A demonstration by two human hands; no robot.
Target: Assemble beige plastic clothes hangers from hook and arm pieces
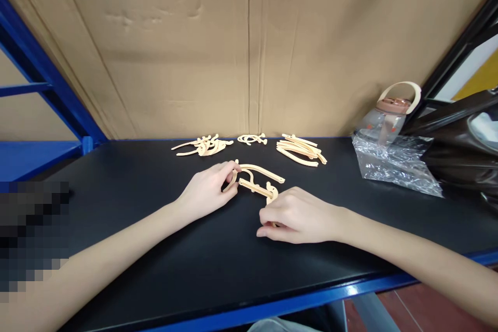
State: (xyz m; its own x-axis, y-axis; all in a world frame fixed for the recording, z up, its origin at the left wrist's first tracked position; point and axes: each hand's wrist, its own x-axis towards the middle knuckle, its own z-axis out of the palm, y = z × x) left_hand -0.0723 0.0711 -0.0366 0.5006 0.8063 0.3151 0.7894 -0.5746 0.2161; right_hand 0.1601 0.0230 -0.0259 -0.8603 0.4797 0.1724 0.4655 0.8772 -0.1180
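My left hand (pixel 210 184) is closed, with its thumb and fingers pinching a thin curved beige plastic piece (pixel 232 180). A long, slightly bent beige arm (pixel 264 170) extends to the right from beside those fingertips. Below it, a straighter grooved beige arm (pixel 254 187) runs to a rounded beige hook piece (pixel 273 194) at my right hand (pixel 299 216). The fingers of my right hand are curled around that rounded piece, and they cover most of it. The parts resemble pieces of folding clothes hangers. Whether the two arms are joined, I cannot tell.
At the back of the black tabletop (pixel 187 270) lie a left pile of beige pieces (pixel 208 146), a few small curved pieces (pixel 252 139) and a stack of long arms (pixel 299 150). A handled bottle (pixel 389 114) and clear plastic wrap (pixel 395 163) stand right. Cardboard (pixel 175 52) walls the back.
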